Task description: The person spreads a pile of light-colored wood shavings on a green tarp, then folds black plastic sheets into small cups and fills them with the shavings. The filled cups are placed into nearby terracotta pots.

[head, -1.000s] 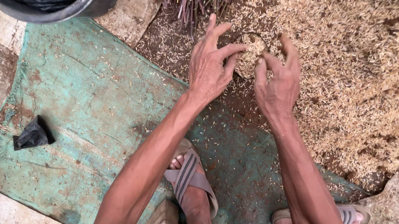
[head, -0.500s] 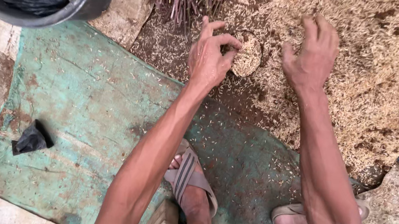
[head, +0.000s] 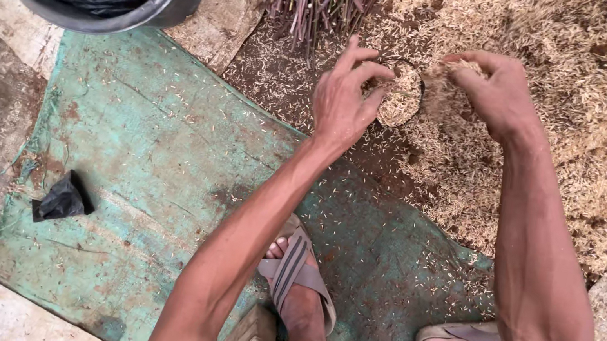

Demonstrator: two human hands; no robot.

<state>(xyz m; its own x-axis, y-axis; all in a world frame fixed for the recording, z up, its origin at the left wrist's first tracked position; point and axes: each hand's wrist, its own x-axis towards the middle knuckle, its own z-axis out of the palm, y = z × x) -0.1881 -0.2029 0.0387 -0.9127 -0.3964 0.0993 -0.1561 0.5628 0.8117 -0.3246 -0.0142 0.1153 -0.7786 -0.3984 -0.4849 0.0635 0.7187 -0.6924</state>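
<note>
Husk pile (head: 567, 97) beside small round pot (head: 401, 93) | left hand (head: 341, 101) fingers curled on pot rim | right hand (head: 497, 91) fingers pinching husks over it | husks likely light, loose, spill easily; scoop cupped

bucket (head: 157, 3): top cut off | small pot (head: 401, 97): perhaps half-hidden by husks

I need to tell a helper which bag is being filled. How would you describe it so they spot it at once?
Find the big husk pile at top right. At its left edge, between the left hand and right hand, stands a small dark round bag, mouth open. Unlike the crumpled bag, it holds husks.
</note>
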